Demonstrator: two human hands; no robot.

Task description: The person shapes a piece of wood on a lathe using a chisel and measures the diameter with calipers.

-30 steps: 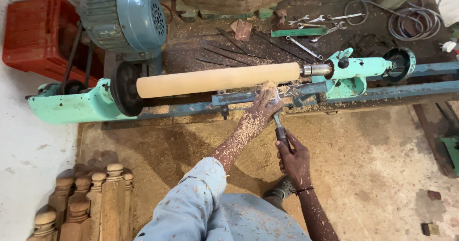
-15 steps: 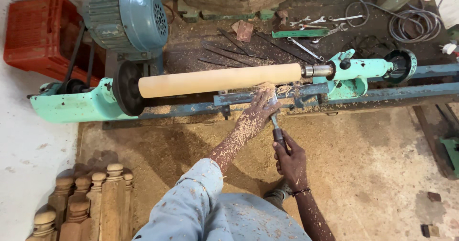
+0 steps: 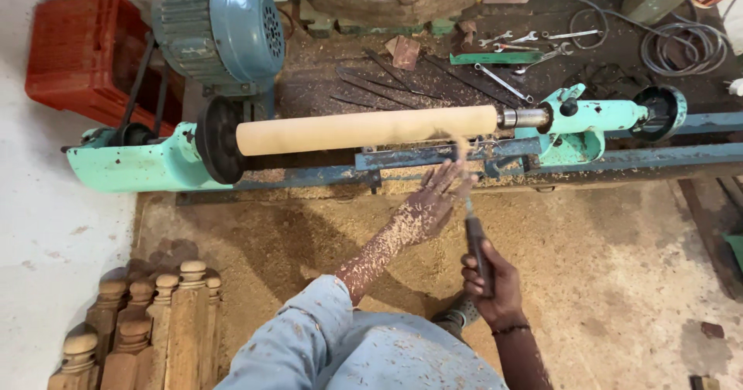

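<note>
A pale wooden cylinder (image 3: 364, 129) is mounted in a turquoise lathe (image 3: 131, 164), between the dark faceplate and the tailstock (image 3: 600, 119). My left hand (image 3: 435, 200), its forearm coated in sawdust, lies against the blade of a chisel (image 3: 467, 212) just in front of the blue tool rest (image 3: 418, 156). My right hand (image 3: 489, 285) grips the chisel's dark handle lower down. The blade tip points up at the right part of the cylinder, where the picture is blurred.
A blue motor (image 3: 224, 30) stands behind the headstock, with a red crate (image 3: 73, 53) to its left. Wrenches (image 3: 503, 80) and coiled cable (image 3: 689, 46) lie behind the lathe. Several turned wooden posts (image 3: 147, 320) lean at lower left. Sawdust covers the floor (image 3: 619, 282).
Both hands and the chisel have drawn back slightly towards me, away from the cylinder. The lathe and the cylinder stay in place.
</note>
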